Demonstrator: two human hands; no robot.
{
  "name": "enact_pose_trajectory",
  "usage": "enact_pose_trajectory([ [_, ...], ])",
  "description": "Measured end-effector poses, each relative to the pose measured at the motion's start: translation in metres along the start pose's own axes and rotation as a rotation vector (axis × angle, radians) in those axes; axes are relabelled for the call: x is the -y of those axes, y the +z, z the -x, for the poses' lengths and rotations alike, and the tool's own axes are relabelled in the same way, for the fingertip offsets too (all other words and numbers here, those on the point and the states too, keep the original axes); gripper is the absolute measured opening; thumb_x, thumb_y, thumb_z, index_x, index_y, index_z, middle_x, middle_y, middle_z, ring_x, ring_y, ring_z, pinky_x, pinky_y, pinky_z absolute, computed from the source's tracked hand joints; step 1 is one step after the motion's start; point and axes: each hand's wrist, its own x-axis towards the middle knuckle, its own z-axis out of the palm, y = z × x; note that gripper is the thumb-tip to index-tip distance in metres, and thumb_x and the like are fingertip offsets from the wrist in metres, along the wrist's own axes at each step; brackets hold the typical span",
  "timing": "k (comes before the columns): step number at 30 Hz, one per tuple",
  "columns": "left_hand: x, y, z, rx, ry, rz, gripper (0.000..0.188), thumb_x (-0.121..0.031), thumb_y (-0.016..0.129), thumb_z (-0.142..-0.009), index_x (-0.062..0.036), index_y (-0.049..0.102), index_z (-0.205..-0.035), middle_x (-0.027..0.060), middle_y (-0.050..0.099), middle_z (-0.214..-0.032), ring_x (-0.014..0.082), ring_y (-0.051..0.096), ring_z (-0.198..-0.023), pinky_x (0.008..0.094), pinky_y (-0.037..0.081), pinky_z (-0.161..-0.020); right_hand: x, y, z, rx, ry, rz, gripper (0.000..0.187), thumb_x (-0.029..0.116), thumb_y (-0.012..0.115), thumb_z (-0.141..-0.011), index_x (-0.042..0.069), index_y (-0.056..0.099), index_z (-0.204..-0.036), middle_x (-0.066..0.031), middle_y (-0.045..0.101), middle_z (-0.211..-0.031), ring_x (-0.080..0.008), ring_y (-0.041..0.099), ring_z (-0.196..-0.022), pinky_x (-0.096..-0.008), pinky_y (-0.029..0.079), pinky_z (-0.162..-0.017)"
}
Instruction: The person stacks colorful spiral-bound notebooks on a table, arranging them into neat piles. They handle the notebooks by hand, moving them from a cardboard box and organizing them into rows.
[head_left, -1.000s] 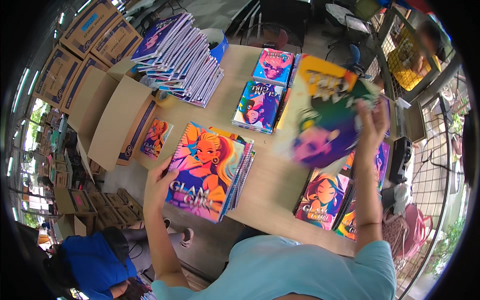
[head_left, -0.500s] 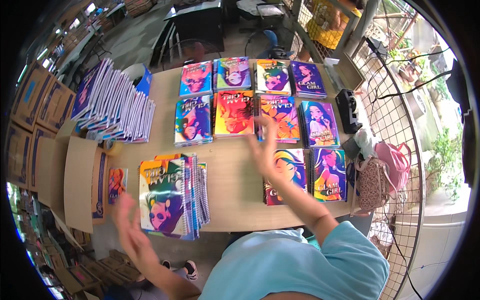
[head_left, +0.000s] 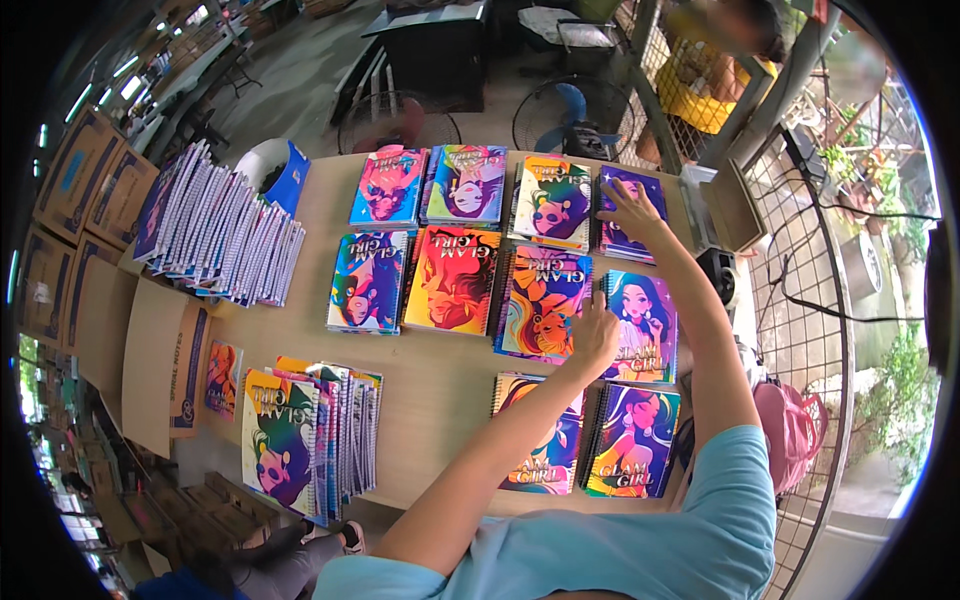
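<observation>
Spiral notebooks with colourful illustrated covers lie in small stacks in rows on a table. My right hand (head_left: 632, 210) is open, fingers spread over the purple notebook (head_left: 618, 240) at the far right. My left hand (head_left: 597, 338) is at the gap between the orange-and-purple notebook (head_left: 535, 295) and the notebook with a blue-haired figure (head_left: 640, 325). Its index finger points away from me, apart from the thumb; the other fingers are partly hidden. Below my left forearm lies a notebook with a pink lower cover (head_left: 545, 465), partly covered.
A thick pile of notebooks (head_left: 225, 235) leans at the left beside a blue-and-white container (head_left: 285, 175). A fanned stack (head_left: 280, 440) lies near the front left edge. Cardboard boxes (head_left: 85, 180) stand at left, fans (head_left: 570, 110) beyond the table, wire mesh (head_left: 800, 400) at right.
Both hands have moved away from me and to the right, the left one from beside the near stack, the right one onto the purple notebook. The whole view has shifted.
</observation>
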Motion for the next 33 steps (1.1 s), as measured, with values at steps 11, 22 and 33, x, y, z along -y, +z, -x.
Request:
enact_pose_trajectory([
  [11, 0.101, -0.266, 0.216, -0.523, 0.002, 0.447, 0.049, -0.011, 0.051, -0.092, -0.0023, 0.035, -0.137, 0.0115, 0.056, -0.116, 0.0217, 0.06, -0.091, 0.0363, 0.049, -0.079, 0.009, -0.154, 0.125, -0.762, 0.098, -0.437, 0.011, 0.009, 0.06, -0.082, 0.009, 0.059, -0.094, -0.0094, 0.06, -0.086, -0.0171, 0.062, -0.072, -0.034, 0.049, -0.075],
  [22, 0.346, -0.318, 0.415, -0.35, -0.62, 1.008, 0.044, -0.02, 0.048, -0.093, 0.0008, 0.046, -0.132, 0.009, 0.049, -0.132, 0.0145, 0.046, -0.119, 0.0251, 0.031, -0.101, 0.413, -0.305, 0.108, -0.756, 0.448, -2.072, 0.035, 0.026, 0.066, -0.079, 0.002, 0.056, -0.103, -0.0172, 0.051, -0.099, -0.0306, 0.05, -0.096, -0.039, 0.039, -0.085],
  [33, 0.119, -0.277, 0.335, -0.404, 0.036, 0.402, 0.035, -0.025, 0.067, -0.08, -0.0047, 0.063, -0.108, 0.0172, 0.047, -0.122, 0.0315, 0.042, -0.117, 0.0413, 0.035, -0.096, 0.29, -0.147, 0.224, -0.634, 0.404, -1.071, 0.032, 0.0, 0.066, -0.071, 0.011, 0.061, -0.101, -0.0081, 0.054, -0.11, -0.0313, 0.048, -0.109, -0.0433, 0.043, -0.089],
])
